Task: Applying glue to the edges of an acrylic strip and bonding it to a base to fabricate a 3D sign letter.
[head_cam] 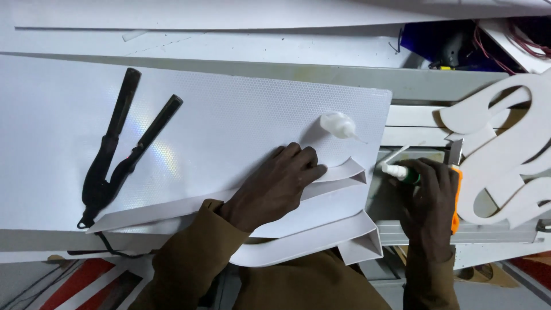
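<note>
My left hand (275, 186) presses flat on a white plastic strip (172, 209) bent into a shape that lies on a textured white sheet (218, 115). The strip folds to a corner (359, 172) just right of my fingers. A second bent strip (310, 241) curves below, near my body. My right hand (429, 198) grips a small glue bottle (399, 171) with a white nozzle pointing left, together with an orange-handled utility knife (456, 183) along my fingers. A white translucent bottle (338, 124) lies on the sheet above my left hand.
Black long-handled pliers (117, 152) lie on the sheet at the left. A large white cut-out shape (505, 149) sits at the right. Metal rails (459, 232) run under my right hand. Red and black wires (493, 43) are at the top right.
</note>
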